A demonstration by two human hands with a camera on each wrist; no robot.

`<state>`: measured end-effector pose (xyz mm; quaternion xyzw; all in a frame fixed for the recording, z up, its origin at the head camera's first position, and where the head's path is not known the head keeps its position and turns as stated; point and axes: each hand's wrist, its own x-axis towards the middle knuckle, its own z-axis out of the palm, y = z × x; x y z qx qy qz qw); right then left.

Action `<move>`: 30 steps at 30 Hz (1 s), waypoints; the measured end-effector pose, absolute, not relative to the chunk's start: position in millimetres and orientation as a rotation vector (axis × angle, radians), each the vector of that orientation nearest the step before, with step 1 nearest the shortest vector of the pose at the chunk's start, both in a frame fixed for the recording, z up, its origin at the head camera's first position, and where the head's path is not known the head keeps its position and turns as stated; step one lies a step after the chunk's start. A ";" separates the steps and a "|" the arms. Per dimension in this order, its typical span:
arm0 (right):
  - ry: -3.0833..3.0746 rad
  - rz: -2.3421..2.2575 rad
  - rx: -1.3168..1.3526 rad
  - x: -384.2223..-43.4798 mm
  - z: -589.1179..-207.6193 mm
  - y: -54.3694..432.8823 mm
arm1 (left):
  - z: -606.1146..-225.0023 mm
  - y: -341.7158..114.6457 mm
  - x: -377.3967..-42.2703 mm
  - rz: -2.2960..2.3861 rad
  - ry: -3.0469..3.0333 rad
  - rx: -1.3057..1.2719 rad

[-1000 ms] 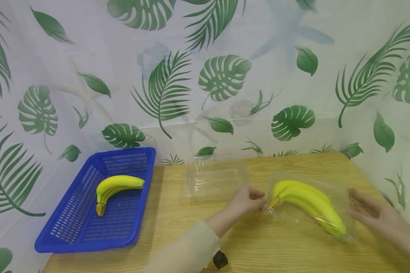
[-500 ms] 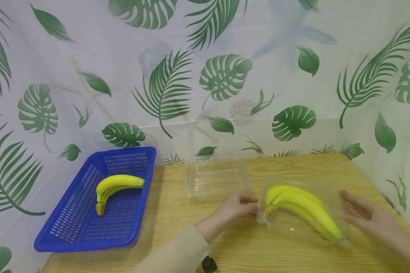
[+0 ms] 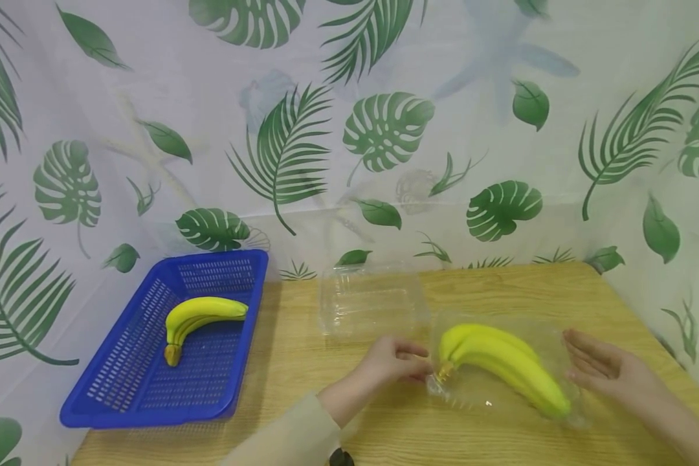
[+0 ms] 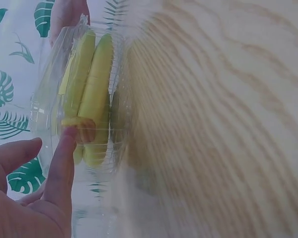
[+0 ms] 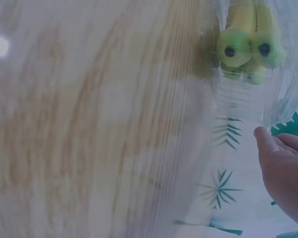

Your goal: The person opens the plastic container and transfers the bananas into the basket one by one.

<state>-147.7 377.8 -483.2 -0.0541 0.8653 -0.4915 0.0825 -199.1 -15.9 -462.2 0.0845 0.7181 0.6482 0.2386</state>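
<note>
A bunch of yellow bananas (image 3: 503,362) lies inside a clear plastic clamshell box (image 3: 489,404) on the right half of the table, stems to the left. At the box's left end is my left hand (image 3: 384,366); in the left wrist view its extended finger (image 4: 62,171) touches the clear wall by the stems. My right hand (image 3: 611,372) is at the opposite end, fingers extended along it. The right wrist view shows the dark-tipped banana ends (image 5: 241,49) through the plastic, with the right thumb (image 5: 265,141) beside the box's edge.
A second clear plastic box (image 3: 373,301) stands at the back middle of the table. On the left, a blue perforated basket (image 3: 247,362) holds another banana bunch (image 3: 200,314). A leaf-printed sheet (image 3: 378,213) hangs behind the wooden table (image 3: 419,433).
The clear box with the bananas has slid left and slightly toward me, both hands moving along at its ends. The basket and the second box have stayed in place.
</note>
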 end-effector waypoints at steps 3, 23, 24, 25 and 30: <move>2.579 -1.491 -0.184 -145.9 -483.3 374.8 | -464.0 -20.6 -195.7 1.785 1.946 0.211; 2.537 -1.539 -0.253 -132.5 -481.9 353.0 | -464.2 -52.0 -170.0 1.753 1.847 0.203; 2.538 -1.535 -0.245 -131.2 -482.0 352.6 | -464.4 -52.6 -168.5 1.754 1.844 0.203; 2.534 -1.528 -0.242 -130.0 -482.4 352.3 | -464.4 -53.2 -166.9 1.758 1.838 0.200; 2.488 -1.568 -0.287 -126.7 -484.9 348.1 | -465.1 -59.7 -160.7 1.751 1.836 0.213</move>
